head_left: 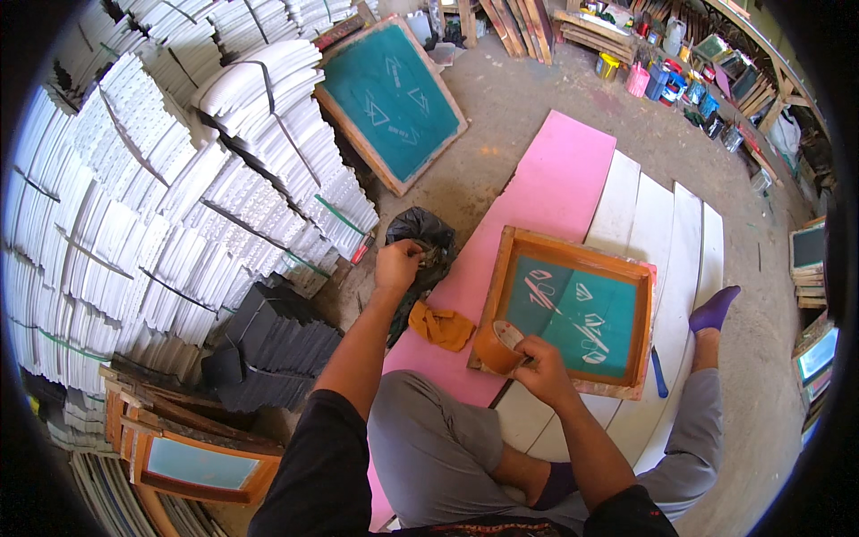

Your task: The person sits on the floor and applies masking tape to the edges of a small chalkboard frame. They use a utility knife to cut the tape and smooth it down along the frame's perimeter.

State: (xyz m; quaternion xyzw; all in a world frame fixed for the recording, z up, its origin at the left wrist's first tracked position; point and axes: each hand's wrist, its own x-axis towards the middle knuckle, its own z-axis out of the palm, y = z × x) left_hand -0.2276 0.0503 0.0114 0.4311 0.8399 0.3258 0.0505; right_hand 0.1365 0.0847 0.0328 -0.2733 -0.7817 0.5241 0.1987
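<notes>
My right hand point(540, 365) is closed round a roll of brown packing tape point(491, 349), held tilted over the near left corner of a screen-printing frame point(646, 322). The frame has an orange-brown wooden border and a teal mesh with pale shapes. To the left, my left hand point(399, 265) is at a crumpled black plastic bag point(420, 225), its fingers bent together in a pinch. What they pinch, if anything, is too small to make out. An orange-yellow cloth point(441, 326) lies on the pink board, between my two hands.
Pink point(555, 170) and white boards point(684, 259) lie under the frame. A blue-handled tool point(659, 372) rests by my right leg. Strapped white stacks point(268, 134) and a black stack point(277, 353) rise at left. Another teal screen frame point(394, 103) leans behind. Paint containers point(658, 80) stand far right.
</notes>
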